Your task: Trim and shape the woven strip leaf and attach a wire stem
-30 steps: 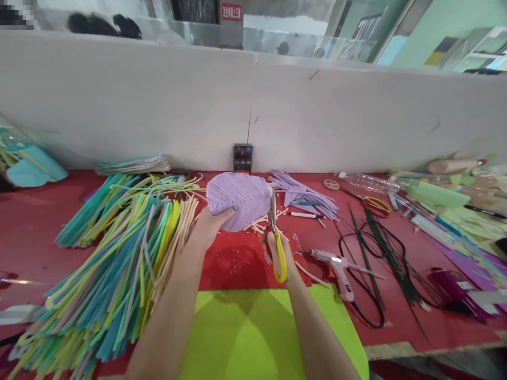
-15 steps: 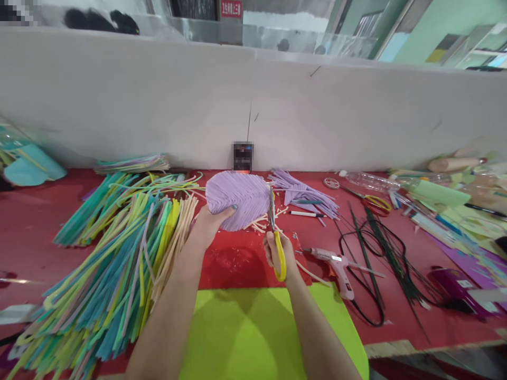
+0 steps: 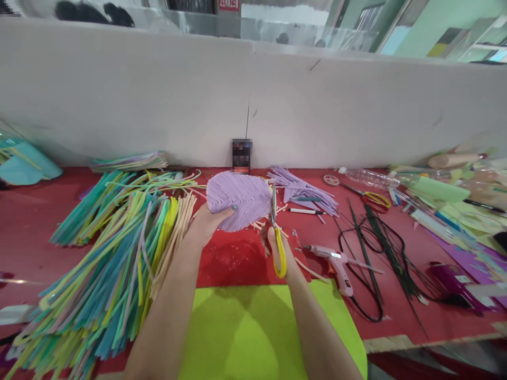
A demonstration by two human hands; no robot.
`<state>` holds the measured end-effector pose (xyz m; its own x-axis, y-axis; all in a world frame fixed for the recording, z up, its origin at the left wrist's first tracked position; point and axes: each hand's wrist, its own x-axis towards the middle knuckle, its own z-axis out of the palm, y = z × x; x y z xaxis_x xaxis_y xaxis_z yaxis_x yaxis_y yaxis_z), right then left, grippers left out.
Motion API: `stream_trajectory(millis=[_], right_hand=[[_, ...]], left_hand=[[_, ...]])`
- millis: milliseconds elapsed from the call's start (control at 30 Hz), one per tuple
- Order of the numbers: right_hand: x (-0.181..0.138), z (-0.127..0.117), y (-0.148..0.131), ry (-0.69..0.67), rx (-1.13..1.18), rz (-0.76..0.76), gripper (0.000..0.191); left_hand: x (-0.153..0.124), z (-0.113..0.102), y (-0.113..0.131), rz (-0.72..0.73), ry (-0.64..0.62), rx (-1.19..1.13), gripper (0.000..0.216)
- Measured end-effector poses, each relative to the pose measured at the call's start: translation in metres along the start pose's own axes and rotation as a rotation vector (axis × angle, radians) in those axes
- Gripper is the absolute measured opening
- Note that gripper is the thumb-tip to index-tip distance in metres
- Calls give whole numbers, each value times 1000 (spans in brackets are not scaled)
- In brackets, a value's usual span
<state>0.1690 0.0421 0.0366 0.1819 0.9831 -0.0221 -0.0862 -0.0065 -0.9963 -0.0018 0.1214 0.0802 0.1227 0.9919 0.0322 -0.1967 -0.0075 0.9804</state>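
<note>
Mid-frame, my left hand (image 3: 209, 221) pinches the presumably pliable chenille leaf (image 3: 243, 195) by its edge, my right hand (image 3: 272, 244) gripping scissors (image 3: 279, 245).

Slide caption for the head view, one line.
Left hand grips a lilac leaf-shaped piece; right hand holds yellow-handled scissors at its edge, a pink glue gun lying to the right.

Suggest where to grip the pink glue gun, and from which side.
Probably the handle, from the near side: the pink glue gun lies on its side, handle angled toward the camera, nozzle pointing left, away from an incoming right hand.
</note>
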Motion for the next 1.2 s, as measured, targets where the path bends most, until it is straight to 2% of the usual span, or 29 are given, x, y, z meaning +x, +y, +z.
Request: stream_trajectory(millis=[267, 633, 933, 1200], right_hand=[[-3, 1, -1, -11, -33, 29, 53], [-4, 4, 0, 70, 6, 124, 56], [-7, 7, -9, 102, -21, 152, 56], [-2, -1, -3, -37, 5, 70, 59]], left_hand=[[-1, 1, 1, -17, -11, 9, 71], [0, 1, -1, -13, -4, 7, 73], [0, 1, 0, 13, -25, 57, 53], [3, -8, -5, -17, -47, 112, 46]])
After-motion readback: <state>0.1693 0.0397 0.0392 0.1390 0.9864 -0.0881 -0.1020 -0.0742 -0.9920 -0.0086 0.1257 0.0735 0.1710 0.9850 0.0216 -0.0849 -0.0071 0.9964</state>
